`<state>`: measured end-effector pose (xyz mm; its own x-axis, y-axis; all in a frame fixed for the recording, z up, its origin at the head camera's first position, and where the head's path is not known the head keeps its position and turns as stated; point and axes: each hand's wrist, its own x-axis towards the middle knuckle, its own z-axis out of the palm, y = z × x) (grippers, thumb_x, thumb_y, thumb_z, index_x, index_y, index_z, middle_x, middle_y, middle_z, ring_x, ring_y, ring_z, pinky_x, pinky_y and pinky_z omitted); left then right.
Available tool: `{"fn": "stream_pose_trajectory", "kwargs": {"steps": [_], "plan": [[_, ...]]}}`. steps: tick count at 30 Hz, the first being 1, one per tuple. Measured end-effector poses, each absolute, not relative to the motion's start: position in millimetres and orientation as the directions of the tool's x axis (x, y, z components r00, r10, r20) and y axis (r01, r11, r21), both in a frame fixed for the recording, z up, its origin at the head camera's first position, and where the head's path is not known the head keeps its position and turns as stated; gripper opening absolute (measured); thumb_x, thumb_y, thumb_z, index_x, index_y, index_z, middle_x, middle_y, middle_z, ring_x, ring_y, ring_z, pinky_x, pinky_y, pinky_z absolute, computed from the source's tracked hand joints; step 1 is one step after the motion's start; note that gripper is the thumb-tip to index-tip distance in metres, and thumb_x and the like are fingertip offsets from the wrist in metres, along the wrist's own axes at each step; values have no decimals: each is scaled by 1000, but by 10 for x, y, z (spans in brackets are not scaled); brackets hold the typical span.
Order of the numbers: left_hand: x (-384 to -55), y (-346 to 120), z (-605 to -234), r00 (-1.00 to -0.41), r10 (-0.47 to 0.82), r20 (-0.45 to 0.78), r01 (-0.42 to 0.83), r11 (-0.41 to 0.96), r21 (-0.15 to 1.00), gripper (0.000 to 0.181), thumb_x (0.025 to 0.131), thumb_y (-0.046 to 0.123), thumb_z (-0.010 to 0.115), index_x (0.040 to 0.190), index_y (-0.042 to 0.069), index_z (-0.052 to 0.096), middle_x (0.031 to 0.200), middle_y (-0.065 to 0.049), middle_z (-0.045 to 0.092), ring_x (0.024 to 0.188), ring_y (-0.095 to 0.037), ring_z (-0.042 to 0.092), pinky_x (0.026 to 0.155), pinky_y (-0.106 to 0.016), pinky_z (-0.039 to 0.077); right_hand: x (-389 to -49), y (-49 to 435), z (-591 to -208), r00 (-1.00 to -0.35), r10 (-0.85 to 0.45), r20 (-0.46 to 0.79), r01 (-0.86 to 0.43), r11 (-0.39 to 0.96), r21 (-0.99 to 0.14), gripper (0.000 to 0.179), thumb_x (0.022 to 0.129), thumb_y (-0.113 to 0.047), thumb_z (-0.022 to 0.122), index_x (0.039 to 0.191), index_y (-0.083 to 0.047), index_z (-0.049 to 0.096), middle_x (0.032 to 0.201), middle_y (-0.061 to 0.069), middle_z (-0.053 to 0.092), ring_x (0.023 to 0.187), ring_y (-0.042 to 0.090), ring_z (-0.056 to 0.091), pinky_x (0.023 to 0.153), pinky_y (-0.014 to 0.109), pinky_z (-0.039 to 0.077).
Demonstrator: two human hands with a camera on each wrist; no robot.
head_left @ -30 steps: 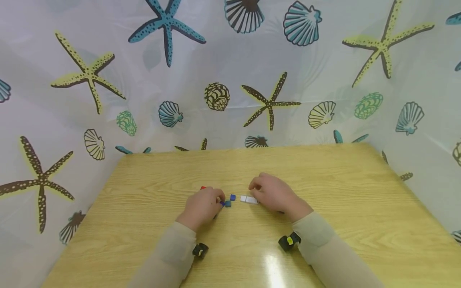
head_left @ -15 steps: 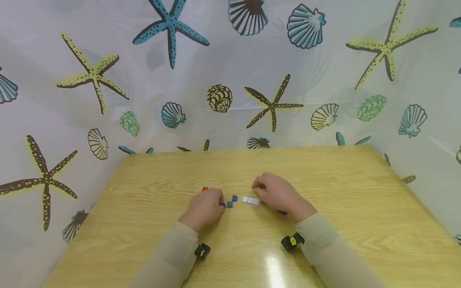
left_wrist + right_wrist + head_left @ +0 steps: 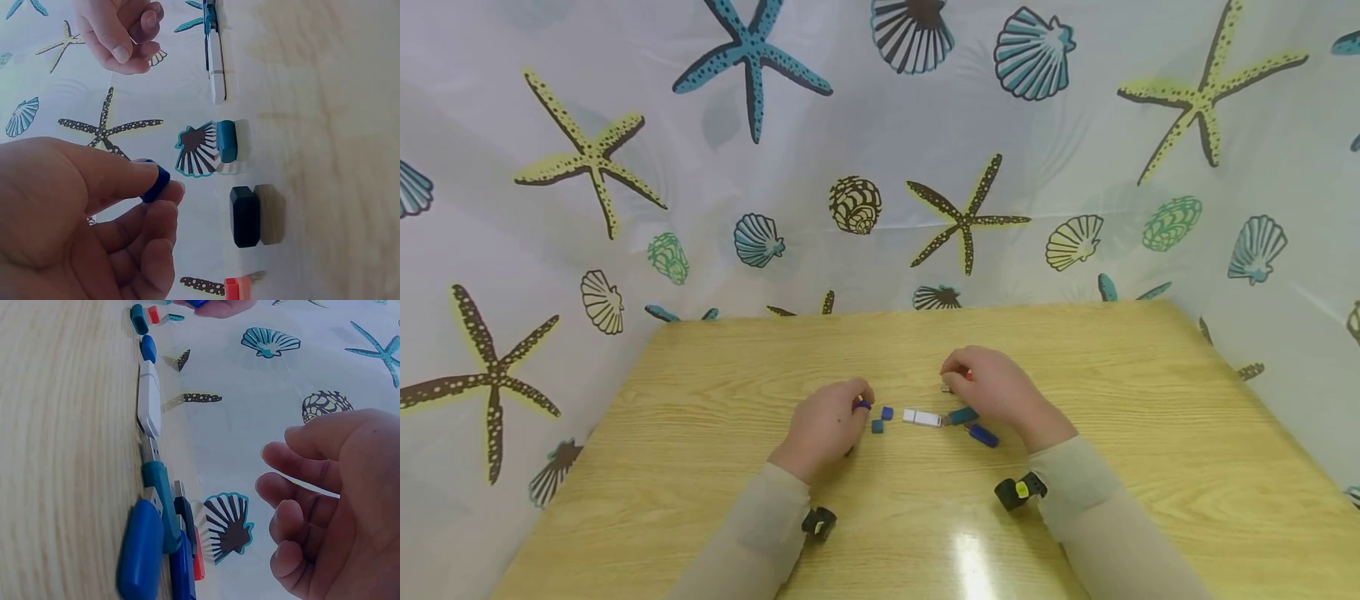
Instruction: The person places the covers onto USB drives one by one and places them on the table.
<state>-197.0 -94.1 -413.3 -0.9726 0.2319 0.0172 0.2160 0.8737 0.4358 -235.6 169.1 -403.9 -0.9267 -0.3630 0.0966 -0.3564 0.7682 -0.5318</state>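
My left hand [image 3: 827,425] pinches a small dark-blue USB stick cap [image 3: 156,181] between thumb and fingertips, raised over the table. Beside it lie a blue cap [image 3: 887,412] and a teal cap [image 3: 877,426]. A dark cap [image 3: 245,215] and a red cap [image 3: 232,289] show in the left wrist view. My right hand [image 3: 992,387] hovers above uncapped USB sticks, its fingers loosely bent with nothing between them. Under and near it lie a teal stick [image 3: 962,415], a blue stick [image 3: 982,435], another blue stick [image 3: 182,569] and a partly hidden red stick [image 3: 199,556].
A white USB stick [image 3: 922,417] lies between the two hands, in line with the teal one. The wood-grain table [image 3: 737,358] is bounded at the back and sides by a white curtain [image 3: 700,208] printed with starfish and shells.
The left hand has lifted the dark-blue cap off the table. My right hand has moved right and away from me, uncovering the teal stick and a blue stick.
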Motion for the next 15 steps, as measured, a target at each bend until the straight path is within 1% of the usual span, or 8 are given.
{"fn": "stream_pose_trajectory", "kwargs": {"steps": [6, 11, 13, 15], "plan": [[-1976, -938, -4127, -978, 202, 43, 201, 883, 423, 6, 100, 18, 64, 105, 19, 64, 93, 6, 66, 71, -12, 57, 65, -32, 49, -2376, 1744, -4039, -938, -332, 102, -336, 793, -509, 20, 103, -23, 60, 110, -10, 73, 105, 2, 69, 84, 20, 59, 82, 44, 51], [-1987, -936, -4126, -977, 206, 60, 212, 885, 414, 5, 97, 18, 68, 100, 20, 65, 98, 6, 61, 78, -13, 55, 69, -34, 49, -2391, 1769, -4060, -949, -301, 92, -309, 831, -463, 17, 101, -20, 61, 107, -10, 73, 100, 2, 68, 81, 20, 58, 80, 42, 50], [-1992, -937, -4129, -977, 205, 67, 214, 885, 414, 6, 97, 19, 69, 100, 20, 64, 96, 6, 59, 79, -13, 55, 70, -33, 49, -2395, 1778, -4071, -952, -295, 80, -299, 843, -448, 15, 100, -19, 62, 105, -11, 73, 98, 2, 68, 80, 20, 57, 79, 41, 50], [-1995, -939, -4135, -978, 196, 69, 206, 881, 425, 7, 97, 19, 69, 100, 19, 63, 92, 7, 60, 76, -13, 55, 67, -32, 49, -2400, 1786, -4081, -954, -291, 65, -290, 853, -433, 14, 100, -19, 62, 103, -12, 73, 96, 1, 67, 79, 20, 57, 78, 40, 50]]}}
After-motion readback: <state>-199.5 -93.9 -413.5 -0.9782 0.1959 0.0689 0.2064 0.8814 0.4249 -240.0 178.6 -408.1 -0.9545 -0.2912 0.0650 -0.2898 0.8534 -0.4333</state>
